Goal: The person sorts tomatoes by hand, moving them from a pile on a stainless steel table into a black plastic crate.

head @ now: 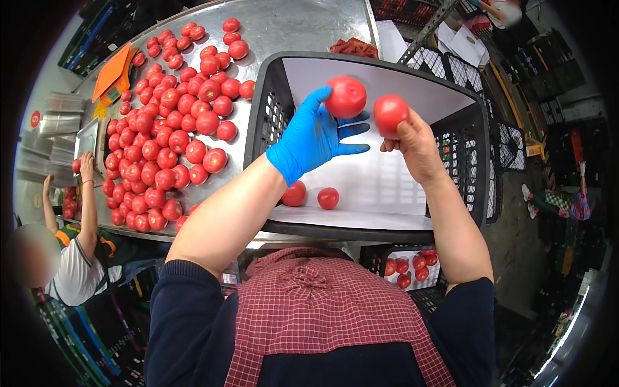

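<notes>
My left hand (316, 133), in a blue glove, holds a large red tomato (345, 97) between thumb and palm side, its other fingers spread below it. Beside it my bare right hand (417, 145) grips a second, slightly blurred tomato (390, 116) by its lower right side. The two tomatoes are apart. Both hands are above a black plastic crate (459, 111) lined with white sheets. Inside, near the crate's near left side, lie two tomatoes (328, 198), one partly hidden by my left wrist. A large pile of tomatoes (167, 138) lies left of the crate.
The pile and crate are on a metal table (283, 24). A dark red cloth (354, 48) lies behind the crate. An orange plastic holder (111, 72) and a scale-like tray (87, 140) stand at far left, near a co-worker's hand (87, 167). Below the table, a second crate (377, 256) holds tomatoes.
</notes>
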Motion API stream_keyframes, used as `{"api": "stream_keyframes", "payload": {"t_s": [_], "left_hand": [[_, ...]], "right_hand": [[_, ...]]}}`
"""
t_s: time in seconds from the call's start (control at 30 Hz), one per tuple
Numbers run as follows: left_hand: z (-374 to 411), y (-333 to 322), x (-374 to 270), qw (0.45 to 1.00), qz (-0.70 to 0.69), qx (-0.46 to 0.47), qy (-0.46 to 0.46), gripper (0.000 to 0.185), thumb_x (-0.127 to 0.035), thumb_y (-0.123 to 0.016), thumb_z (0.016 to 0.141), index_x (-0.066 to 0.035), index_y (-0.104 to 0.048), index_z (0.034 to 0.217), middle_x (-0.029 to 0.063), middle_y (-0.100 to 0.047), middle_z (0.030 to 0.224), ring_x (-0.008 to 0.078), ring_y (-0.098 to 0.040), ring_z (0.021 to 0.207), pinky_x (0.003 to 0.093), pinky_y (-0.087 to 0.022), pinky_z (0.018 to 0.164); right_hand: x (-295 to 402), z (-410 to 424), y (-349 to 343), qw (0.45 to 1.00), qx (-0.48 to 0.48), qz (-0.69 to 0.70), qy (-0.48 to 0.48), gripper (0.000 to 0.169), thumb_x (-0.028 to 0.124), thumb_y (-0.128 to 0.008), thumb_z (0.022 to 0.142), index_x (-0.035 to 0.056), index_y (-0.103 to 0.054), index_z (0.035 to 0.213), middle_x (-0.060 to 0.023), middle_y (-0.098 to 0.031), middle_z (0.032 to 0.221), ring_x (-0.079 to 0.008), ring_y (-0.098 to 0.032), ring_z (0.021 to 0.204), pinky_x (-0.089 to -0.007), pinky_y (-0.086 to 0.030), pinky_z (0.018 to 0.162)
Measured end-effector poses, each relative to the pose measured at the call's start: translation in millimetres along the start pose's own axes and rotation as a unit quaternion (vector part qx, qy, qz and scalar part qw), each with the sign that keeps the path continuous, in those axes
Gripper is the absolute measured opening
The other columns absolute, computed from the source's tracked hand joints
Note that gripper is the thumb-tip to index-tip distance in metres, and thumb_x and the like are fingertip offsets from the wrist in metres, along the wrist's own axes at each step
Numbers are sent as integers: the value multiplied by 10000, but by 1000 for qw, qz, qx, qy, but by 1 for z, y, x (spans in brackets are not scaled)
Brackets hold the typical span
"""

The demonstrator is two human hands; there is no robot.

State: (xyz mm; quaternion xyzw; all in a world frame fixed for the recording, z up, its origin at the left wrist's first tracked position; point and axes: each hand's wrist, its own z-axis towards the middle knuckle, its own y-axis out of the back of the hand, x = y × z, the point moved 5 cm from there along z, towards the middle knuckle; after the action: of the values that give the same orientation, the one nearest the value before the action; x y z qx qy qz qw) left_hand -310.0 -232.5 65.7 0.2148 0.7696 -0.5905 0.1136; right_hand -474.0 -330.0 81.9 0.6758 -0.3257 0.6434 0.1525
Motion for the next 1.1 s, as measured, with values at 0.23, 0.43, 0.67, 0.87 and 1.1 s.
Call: {"api": "stream_keyframes", "payload": {"t_s": [0.23,0.43,0.67,0.87,1.1], "left_hand": [[-9,-4,-5,998,-60,15,8,732,-618,-488,911,-64,-474,1389,207,-514,1403,391,-528,1282,662,-429,1024],[-1,7,-21,995,-83,-28,-49,641,-560,-531,895,-66,-541,1305,178,-599,1278,372,-580,1188,637,-424,1027],[-5,23,-41,970,-127,-152,-143,611,-566,-585,865,-93,-527,1248,138,-565,1215,339,-545,1172,618,-421,1024],[-2,30,-42,969,-94,-176,-146,653,-606,-573,866,-127,-516,1306,116,-559,1278,337,-522,1219,656,-413,999],[-8,16,-42,972,-104,-171,-124,647,-609,-575,874,-115,-533,1289,122,-569,1266,322,-543,1190,654,-405,1005]], "right_hand": [[-4,-3,-21,994,38,-101,9,488,230,-755,898,-23,-561,1268,-56,-646,972,-91,-599,796,-246,-518,708],[0,25,-17,908,156,-388,-33,702,252,-769,811,112,-430,1409,-134,-634,1033,-205,-651,824,-346,-534,755],[-71,60,-47,924,70,-360,106,754,94,-744,786,169,-347,1423,-114,-629,1036,-169,-644,640,-323,-536,626],[-148,32,-52,821,282,-496,-4,1066,243,-760,705,150,-156,1578,-201,-530,1297,-346,-607,1066,-420,-526,909],[-182,-8,-88,661,468,-580,93,569,174,-742,685,44,-571,1212,-178,-547,1177,-376,-528,1137,-465,-522,879]]}}
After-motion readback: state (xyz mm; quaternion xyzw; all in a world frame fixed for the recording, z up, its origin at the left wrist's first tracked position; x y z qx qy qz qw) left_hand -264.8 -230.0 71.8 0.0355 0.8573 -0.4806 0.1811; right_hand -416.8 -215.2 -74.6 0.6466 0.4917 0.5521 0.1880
